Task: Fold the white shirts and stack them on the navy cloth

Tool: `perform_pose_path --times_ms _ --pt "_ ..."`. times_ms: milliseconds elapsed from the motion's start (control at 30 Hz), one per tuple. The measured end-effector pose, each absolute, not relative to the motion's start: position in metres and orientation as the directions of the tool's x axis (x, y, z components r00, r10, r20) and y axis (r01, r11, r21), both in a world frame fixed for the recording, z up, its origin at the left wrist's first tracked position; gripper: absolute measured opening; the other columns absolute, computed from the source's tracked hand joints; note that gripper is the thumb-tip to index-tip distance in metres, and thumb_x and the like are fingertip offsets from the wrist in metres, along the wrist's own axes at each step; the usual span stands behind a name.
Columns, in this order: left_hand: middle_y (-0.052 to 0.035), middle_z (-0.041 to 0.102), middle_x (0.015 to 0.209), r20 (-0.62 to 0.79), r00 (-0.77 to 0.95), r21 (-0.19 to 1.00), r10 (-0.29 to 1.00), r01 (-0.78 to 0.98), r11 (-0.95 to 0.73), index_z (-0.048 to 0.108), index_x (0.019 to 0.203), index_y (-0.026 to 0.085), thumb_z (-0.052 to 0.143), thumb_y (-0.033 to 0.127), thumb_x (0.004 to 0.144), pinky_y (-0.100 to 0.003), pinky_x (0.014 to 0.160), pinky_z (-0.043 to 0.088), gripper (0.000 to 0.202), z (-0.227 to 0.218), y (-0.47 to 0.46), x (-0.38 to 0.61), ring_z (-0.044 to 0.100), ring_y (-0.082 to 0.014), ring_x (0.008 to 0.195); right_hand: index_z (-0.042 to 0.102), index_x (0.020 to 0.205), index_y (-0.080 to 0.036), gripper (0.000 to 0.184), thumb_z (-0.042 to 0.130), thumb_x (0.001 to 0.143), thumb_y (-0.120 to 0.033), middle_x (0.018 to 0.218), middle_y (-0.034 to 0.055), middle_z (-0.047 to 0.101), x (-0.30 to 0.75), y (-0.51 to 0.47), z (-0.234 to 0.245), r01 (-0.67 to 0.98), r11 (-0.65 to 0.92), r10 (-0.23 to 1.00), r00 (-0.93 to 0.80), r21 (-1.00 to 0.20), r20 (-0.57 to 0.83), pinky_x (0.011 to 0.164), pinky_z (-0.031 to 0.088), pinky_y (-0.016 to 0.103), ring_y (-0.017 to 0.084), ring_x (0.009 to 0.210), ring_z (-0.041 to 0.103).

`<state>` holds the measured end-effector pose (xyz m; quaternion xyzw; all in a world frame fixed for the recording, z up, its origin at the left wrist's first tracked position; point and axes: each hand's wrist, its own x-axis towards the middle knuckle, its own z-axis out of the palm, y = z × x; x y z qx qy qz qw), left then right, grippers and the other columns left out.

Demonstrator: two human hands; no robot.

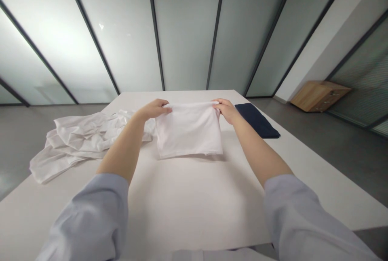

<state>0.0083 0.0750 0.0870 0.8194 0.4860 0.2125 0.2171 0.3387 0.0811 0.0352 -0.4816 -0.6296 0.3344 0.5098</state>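
A folded white cloth [189,131] hangs between my two hands over the middle of the table, its near edge lifted a little and casting a shadow. My left hand [154,108] pinches its upper left corner, thumb on the near side. At the upper right corner, my right hand [226,110] grips the same cloth between thumb and fingers. Both arms reach forward. What kind of garment or cloth it is cannot be made out.
A crumpled heap of white cloth [81,139] lies on the left of the white table [194,200]. Dark navy folded cloth [257,120] rests near the right edge. Frosted glass panels [184,30] stand behind, and a wooden cabinet [318,96] is on the floor at right.
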Motion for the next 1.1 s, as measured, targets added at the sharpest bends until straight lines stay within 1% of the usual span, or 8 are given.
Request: perform_pose_path --times_ms 100,267,367,533,700,800,900,1100 --pt "-0.0032 0.066 0.084 0.126 0.396 0.513 0.909 0.759 -0.401 0.066 0.087 0.014 0.057 0.039 0.074 -0.027 0.071 0.047 0.029 0.100 0.092 0.015 0.059 -0.0193 0.080 0.067 0.090 -0.016 0.026 0.064 0.066 -0.028 0.082 0.0029 0.068 0.338 0.105 0.045 0.290 0.269 0.961 -0.018 -0.918 0.276 0.071 0.046 0.029 0.018 0.078 0.059" --pt "-0.0081 0.066 0.096 0.450 0.204 0.344 0.869 0.859 -0.379 0.064 0.101 0.013 0.050 0.029 0.081 -0.034 0.087 0.043 0.030 0.114 0.108 0.032 0.058 -0.0231 0.095 0.064 0.094 -0.017 0.023 0.059 0.075 -0.028 0.092 0.0043 0.067 0.337 0.123 0.071 0.407 0.491 0.840 0.014 -0.770 0.543 0.082 0.046 0.033 0.019 0.088 0.059" --pt "-0.0116 0.064 0.109 0.568 0.199 0.289 0.798 0.860 -0.421 0.061 0.109 0.014 0.049 0.025 0.082 -0.041 0.098 0.037 0.032 0.109 0.103 0.034 0.053 -0.0269 0.109 0.063 0.098 -0.020 0.022 0.055 0.078 -0.025 0.101 0.0058 0.066 0.337 0.111 0.074 0.525 0.552 0.759 0.005 -0.648 0.651 0.089 0.044 0.036 0.022 0.098 0.057" --pt "-0.0107 0.066 0.107 0.400 0.398 0.230 0.826 0.828 -0.511 0.063 0.101 0.018 0.055 0.016 0.071 -0.041 0.103 0.032 0.031 0.048 0.077 0.024 0.054 -0.0287 0.113 0.063 0.099 -0.022 0.031 0.054 0.071 -0.012 0.109 0.0080 0.065 0.335 0.060 0.018 0.633 0.560 0.766 -0.150 -0.535 0.625 0.100 0.038 0.040 0.026 0.111 0.054" --pt "-0.0089 0.069 0.095 0.075 0.460 0.262 0.885 0.847 -0.463 0.063 0.089 0.022 0.059 0.019 0.065 -0.036 0.093 0.041 0.024 -0.028 0.044 0.021 0.062 -0.0276 0.098 0.065 0.090 -0.023 0.030 0.053 0.067 -0.008 0.101 0.0044 0.070 0.332 0.024 -0.054 0.689 0.475 0.879 -0.347 -0.547 0.325 0.090 0.044 0.034 0.022 0.097 0.062" --pt "-0.0100 0.067 0.106 0.150 0.427 0.338 0.892 0.825 -0.452 0.062 0.101 0.021 0.056 0.019 0.068 -0.036 0.094 0.043 0.033 -0.050 0.031 0.019 0.060 -0.0268 0.104 0.067 0.097 -0.023 0.032 0.055 0.069 -0.012 0.102 0.0043 0.070 0.334 0.022 -0.068 0.715 0.445 0.896 -0.344 -0.540 0.283 0.088 0.046 0.033 0.021 0.093 0.063" --pt "-0.0099 0.062 0.122 0.234 0.429 0.413 0.873 0.769 -0.488 0.061 0.113 0.020 0.055 0.018 0.068 -0.038 0.105 0.037 0.046 -0.058 0.028 0.014 0.053 -0.0266 0.119 0.067 0.106 -0.024 0.043 0.062 0.065 -0.014 0.115 0.0062 0.067 0.341 0.028 -0.069 0.711 0.480 0.875 -0.343 -0.513 0.342 0.099 0.042 0.038 0.024 0.108 0.060" --pt "-0.0074 0.058 0.133 0.237 0.393 0.543 0.889 0.704 -0.457 0.065 0.116 0.020 0.057 0.020 0.065 -0.037 0.113 0.028 0.052 -0.067 0.036 0.005 0.046 -0.0260 0.129 0.068 0.113 -0.021 0.052 0.069 0.062 -0.015 0.133 0.0106 0.057 0.352 0.036 -0.077 0.683 0.539 0.839 -0.378 -0.493 0.393 0.110 0.033 0.044 0.028 0.127 0.049"
